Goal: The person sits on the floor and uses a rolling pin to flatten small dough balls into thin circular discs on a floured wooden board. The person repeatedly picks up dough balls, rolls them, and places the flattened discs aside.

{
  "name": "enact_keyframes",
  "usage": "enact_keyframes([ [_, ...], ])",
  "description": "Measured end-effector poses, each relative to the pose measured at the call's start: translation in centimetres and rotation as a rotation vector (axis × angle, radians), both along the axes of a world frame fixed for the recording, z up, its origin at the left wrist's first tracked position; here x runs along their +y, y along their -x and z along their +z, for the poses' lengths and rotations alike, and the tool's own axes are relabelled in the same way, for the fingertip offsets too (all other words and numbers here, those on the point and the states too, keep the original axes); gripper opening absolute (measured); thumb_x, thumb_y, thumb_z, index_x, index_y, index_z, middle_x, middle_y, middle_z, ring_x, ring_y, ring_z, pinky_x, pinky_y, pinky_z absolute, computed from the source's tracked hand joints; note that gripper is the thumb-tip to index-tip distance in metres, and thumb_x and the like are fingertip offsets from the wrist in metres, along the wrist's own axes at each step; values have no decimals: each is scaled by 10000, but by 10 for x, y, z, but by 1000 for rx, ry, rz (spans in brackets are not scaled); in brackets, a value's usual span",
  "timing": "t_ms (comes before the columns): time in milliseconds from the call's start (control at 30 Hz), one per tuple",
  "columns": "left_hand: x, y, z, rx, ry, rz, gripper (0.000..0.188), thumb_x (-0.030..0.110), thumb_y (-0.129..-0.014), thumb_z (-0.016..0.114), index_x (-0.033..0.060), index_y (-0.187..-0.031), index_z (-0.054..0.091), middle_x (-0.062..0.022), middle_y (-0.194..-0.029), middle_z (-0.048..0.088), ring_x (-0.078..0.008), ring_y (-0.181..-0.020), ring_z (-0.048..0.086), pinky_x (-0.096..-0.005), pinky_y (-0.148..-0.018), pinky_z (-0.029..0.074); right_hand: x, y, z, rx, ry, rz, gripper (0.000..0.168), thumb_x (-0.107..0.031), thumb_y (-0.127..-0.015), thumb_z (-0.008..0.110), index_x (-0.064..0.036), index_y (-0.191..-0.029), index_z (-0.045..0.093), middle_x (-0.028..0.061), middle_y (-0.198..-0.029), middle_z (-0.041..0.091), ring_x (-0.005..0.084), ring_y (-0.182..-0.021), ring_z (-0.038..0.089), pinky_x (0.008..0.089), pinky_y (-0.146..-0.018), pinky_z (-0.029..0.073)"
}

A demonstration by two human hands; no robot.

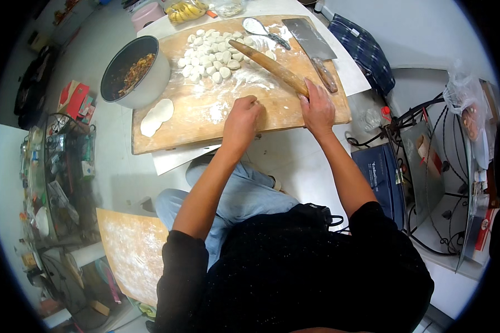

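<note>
My right hand (318,106) grips the near end of a tapered wooden rolling pin (271,66), whose far end is raised toward the dough pieces. My left hand (242,123) hovers at the near edge of the floured wooden board (191,125), fingers curled; whether anything is in it is hidden. Many small flattened dough pieces (216,58) lie heaped at the far middle of the board. Toward the left corner rest thin rolled dough wrappers (157,118), partly overlapping. A cleaver (310,39) and a spoon (256,27) holding white flour are on the far right part.
A metal pot (150,83) with chopped filling (137,75) stands at the board's left edge. Behind the board are a bag of bananas (186,11) and a pink container (147,16). A second floured board (129,249) is low at my left. To my right stands a metal-and-glass rack (425,166).
</note>
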State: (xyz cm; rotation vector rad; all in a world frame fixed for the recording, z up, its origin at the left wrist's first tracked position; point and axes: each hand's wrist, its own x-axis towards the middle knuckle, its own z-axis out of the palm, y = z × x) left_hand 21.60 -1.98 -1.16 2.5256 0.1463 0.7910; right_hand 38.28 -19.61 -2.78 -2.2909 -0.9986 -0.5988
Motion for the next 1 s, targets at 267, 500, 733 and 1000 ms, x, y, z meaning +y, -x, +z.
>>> enact_keyframes([
  [267,6,-6,1,112,140,113,412,41,-745,783,16,-1138,662,-178,-1133,673,-375,-1052,618,-430,-903,518,-1,0,2,-3,14,4,513,-153,-871,686,-116,-1364,547,140,-1072,643,352,-1016,625,464,-850,519],
  [500,-8,8,-10,-20,-2,129,409,71,-817,736,-2,-1210,646,-198,-1210,657,-382,-1147,602,-424,-954,510,0,1,1,4,27,0,517,-184,-867,698,-115,-1358,551,121,-1107,645,328,-1045,623,452,-865,519],
  [733,-25,22,-6,11,-285,97,401,109,-902,645,-52,-1267,606,-229,-1306,608,-390,-1254,556,-416,-1023,490,0,2,6,52,81,-25,510,-198,-873,698,-108,-1353,551,122,-1127,647,319,-1061,619,445,-895,513],
  [1000,16,-19,7,43,222,158,360,30,-794,648,21,-1154,651,-219,-987,677,-396,-964,632,-446,-831,511,0,0,3,59,72,-13,505,-192,-871,696,-102,-1347,556,129,-1145,646,325,-1076,615,453,-914,506],
])
